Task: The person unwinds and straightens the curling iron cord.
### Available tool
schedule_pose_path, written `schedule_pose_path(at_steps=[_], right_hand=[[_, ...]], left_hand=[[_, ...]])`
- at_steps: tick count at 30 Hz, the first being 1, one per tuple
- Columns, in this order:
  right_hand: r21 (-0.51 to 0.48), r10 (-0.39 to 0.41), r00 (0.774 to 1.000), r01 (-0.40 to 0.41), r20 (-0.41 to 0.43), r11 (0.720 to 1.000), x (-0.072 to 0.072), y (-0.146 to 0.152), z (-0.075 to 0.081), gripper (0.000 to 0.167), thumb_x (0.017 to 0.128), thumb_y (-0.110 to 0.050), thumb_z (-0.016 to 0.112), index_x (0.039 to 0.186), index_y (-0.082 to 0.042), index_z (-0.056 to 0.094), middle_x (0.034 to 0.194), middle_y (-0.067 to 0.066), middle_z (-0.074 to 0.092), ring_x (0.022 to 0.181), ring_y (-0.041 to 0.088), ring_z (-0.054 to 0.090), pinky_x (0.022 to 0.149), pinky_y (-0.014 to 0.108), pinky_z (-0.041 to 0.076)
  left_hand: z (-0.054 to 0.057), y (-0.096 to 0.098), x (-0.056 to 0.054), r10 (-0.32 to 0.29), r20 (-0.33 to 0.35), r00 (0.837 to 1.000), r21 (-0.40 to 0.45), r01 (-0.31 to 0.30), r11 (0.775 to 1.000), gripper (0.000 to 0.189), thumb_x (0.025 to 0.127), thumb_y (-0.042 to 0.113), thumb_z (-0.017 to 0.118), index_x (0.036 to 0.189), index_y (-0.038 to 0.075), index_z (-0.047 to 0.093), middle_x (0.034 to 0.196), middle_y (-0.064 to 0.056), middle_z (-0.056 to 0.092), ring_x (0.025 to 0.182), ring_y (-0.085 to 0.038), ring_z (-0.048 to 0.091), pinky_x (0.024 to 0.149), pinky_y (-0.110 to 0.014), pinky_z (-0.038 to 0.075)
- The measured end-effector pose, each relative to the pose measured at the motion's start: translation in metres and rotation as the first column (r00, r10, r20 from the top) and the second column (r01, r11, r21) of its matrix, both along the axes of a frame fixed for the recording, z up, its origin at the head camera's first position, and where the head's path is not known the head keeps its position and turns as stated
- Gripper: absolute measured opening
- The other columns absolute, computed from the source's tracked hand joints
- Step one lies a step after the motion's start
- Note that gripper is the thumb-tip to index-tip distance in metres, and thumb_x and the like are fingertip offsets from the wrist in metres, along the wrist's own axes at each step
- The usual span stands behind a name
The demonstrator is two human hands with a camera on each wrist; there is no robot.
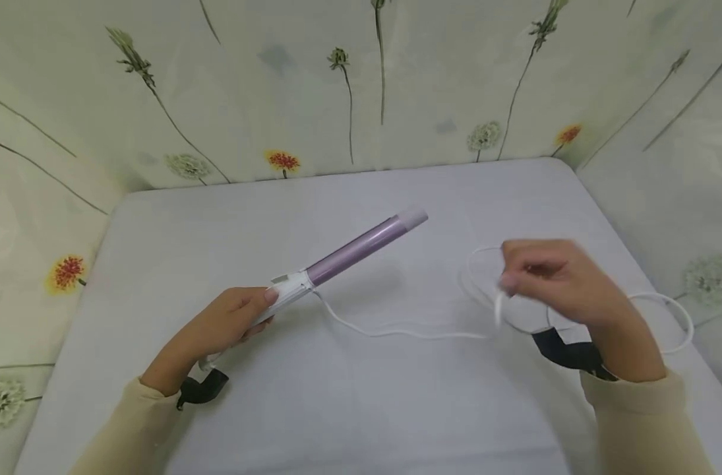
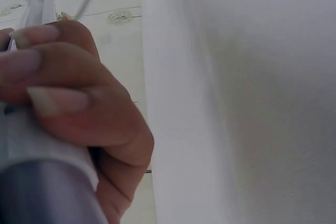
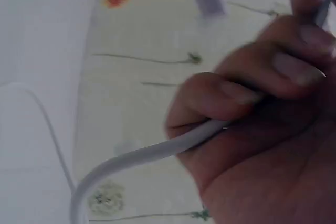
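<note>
My left hand (image 1: pixel 233 316) grips the white handle of a curling iron (image 1: pixel 361 249). The iron's purple barrel tilts up to the right above the table and ends in a pale tip. In the left wrist view, curled fingers (image 2: pixel 79 66) wrap the handle close to the barrel. Over at the right, my right hand (image 1: pixel 565 280) holds the white cord (image 1: pixel 396 334) off the table. Its fingers curl round the cord in the right wrist view, where the cord (image 3: pixel 142 153) leaves the palm on the left. Between the hands, the cord sags in a shallow curve.
Loops of cord (image 1: pixel 687 323) lie beyond and beside the right hand, near the right edge. A white cloth (image 1: pixel 361 402) covers the table. Flower-patterned sheeting (image 1: pixel 420 79) rises behind it and along both sides. Each wrist carries a black camera mount (image 1: pixel 203 389).
</note>
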State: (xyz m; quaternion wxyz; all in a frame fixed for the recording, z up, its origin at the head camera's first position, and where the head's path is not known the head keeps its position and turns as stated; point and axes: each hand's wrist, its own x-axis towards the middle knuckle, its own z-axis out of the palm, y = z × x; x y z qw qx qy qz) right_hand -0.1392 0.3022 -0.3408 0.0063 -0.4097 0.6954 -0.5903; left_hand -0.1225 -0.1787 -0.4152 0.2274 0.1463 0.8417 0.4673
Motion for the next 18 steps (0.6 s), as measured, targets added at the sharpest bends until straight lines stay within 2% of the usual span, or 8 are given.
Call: schedule_pose_path(at_steps=[1, 2, 4, 7, 10, 12, 15, 18], right_hand=[[0.172, -0.002, 1.0, 0.0, 0.008, 0.985, 0.004, -0.002, -0.008, 0.022, 0.095, 0.0, 0.074, 0.08, -0.014, 0.068, 0.072, -0.007, 0.045, 0.066, 0.006, 0.042, 0.056, 0.023, 0.033], [0.35, -0.012, 1.0, 0.006, 0.014, 0.937, 0.008, -0.005, -0.017, 0.024, 0.095, -0.008, 0.077, 0.08, -0.023, 0.066, 0.072, -0.011, 0.045, 0.066, 0.003, 0.043, 0.056, 0.022, 0.035], [0.614, -0.06, 0.998, 0.035, 0.021, 0.789, 0.013, -0.014, -0.033, 0.027, 0.094, -0.025, 0.081, 0.077, -0.032, 0.062, 0.073, -0.018, 0.046, 0.066, 0.001, 0.045, 0.058, 0.023, 0.039], [0.759, -0.142, 0.989, 0.113, -0.026, 0.642, 0.006, -0.024, -0.056, 0.026, 0.094, -0.039, 0.08, 0.078, -0.028, 0.062, 0.073, -0.016, 0.051, 0.067, 0.004, 0.048, 0.061, 0.027, 0.042], [0.761, -0.295, 0.942, 0.309, -0.161, 0.57, -0.014, -0.025, -0.067, 0.027, 0.099, -0.038, 0.074, 0.083, -0.018, 0.065, 0.074, -0.009, 0.055, 0.066, 0.011, 0.048, 0.061, 0.032, 0.042], [0.72, -0.44, 0.864, 0.466, -0.246, 0.514, -0.031, -0.023, -0.068, 0.029, 0.104, -0.039, 0.067, 0.09, -0.012, 0.066, 0.072, -0.003, 0.057, 0.063, 0.016, 0.049, 0.058, 0.036, 0.041], [0.59, -0.668, 0.695, 0.666, -0.266, 0.457, -0.054, -0.018, -0.061, 0.04, 0.109, -0.044, 0.054, 0.098, -0.006, 0.062, 0.068, 0.004, 0.057, 0.057, 0.02, 0.049, 0.053, 0.036, 0.039], [0.339, -0.843, 0.53, 0.813, -0.093, 0.474, -0.067, -0.011, -0.04, 0.043, 0.11, -0.044, 0.049, 0.095, -0.005, 0.057, 0.062, 0.006, 0.057, 0.049, 0.018, 0.05, 0.047, 0.03, 0.038]], left_hand=[[0.002, -0.001, -0.001, 0.013, 0.0, 1.0, 0.012, -0.013, 1.0, 0.051, 0.113, 0.046, 0.042, 0.105, 0.002, 0.067, 0.072, -0.005, 0.055, 0.058, -0.014, 0.047, 0.049, -0.025, 0.038], [0.004, -0.002, -0.003, 0.02, 0.0, 1.0, 0.029, -0.02, 0.999, 0.053, 0.113, 0.046, 0.041, 0.104, 0.0, 0.067, 0.071, -0.006, 0.054, 0.057, -0.014, 0.047, 0.048, -0.025, 0.038], [0.008, -0.003, -0.005, 0.022, -0.001, 1.0, 0.07, -0.022, 0.997, 0.057, 0.114, 0.046, 0.037, 0.103, -0.003, 0.065, 0.071, -0.006, 0.054, 0.056, -0.013, 0.045, 0.047, -0.025, 0.037], [0.012, -0.003, -0.004, -0.011, -0.013, 1.0, 0.134, 0.013, 0.991, 0.062, 0.116, 0.043, 0.028, 0.101, -0.007, 0.063, 0.07, -0.006, 0.052, 0.056, -0.011, 0.044, 0.046, -0.025, 0.037], [0.014, -0.001, -0.001, -0.059, -0.031, 0.998, 0.161, 0.063, 0.985, 0.065, 0.116, 0.041, 0.018, 0.1, -0.004, 0.062, 0.07, -0.005, 0.052, 0.056, -0.01, 0.044, 0.045, -0.025, 0.037], [0.014, 0.002, 0.003, -0.09, -0.031, 0.995, 0.154, 0.094, 0.984, 0.067, 0.116, 0.041, 0.013, 0.1, 0.0, 0.063, 0.07, -0.005, 0.052, 0.056, -0.011, 0.044, 0.045, -0.026, 0.038], [0.011, 0.007, 0.008, -0.132, -0.01, 0.991, 0.113, 0.132, 0.985, 0.068, 0.115, 0.042, 0.011, 0.102, 0.004, 0.066, 0.07, -0.004, 0.053, 0.057, -0.013, 0.046, 0.046, -0.027, 0.04], [0.007, 0.013, 0.014, -0.14, 0.015, 0.99, 0.051, 0.14, 0.989, 0.065, 0.116, 0.043, 0.018, 0.102, 0.006, 0.069, 0.071, -0.003, 0.055, 0.059, -0.014, 0.048, 0.049, -0.028, 0.042]])
